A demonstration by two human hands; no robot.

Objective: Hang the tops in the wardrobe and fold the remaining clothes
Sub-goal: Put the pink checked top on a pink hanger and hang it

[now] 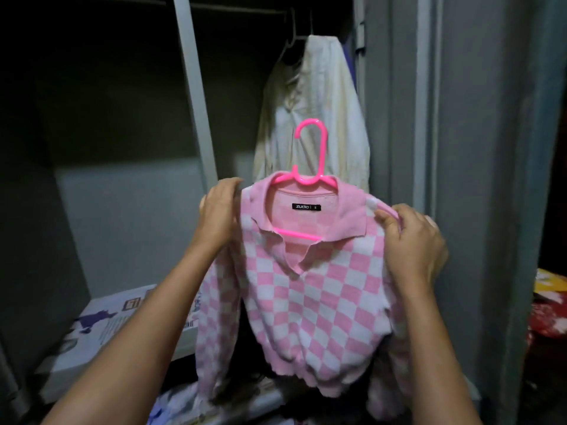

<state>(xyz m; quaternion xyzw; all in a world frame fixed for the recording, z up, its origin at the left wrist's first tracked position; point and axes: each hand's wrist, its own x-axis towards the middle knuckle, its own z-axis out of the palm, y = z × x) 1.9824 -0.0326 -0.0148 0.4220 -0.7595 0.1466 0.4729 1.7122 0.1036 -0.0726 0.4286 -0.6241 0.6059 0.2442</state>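
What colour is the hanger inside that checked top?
Bright pink. The hanger shows best in the head view, its hook standing above the collar.

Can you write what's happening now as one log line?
left hand: holds sweater shoulder | right hand: pinches other shoulder | pink checked sweater: on pink hanger | not yet hung

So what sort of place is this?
Likely a home bedroom, at an open grey metal wardrobe: a cream shirt hangs inside, and both hands hold a pink-and-white checked knit top on a pink plastic hanger.
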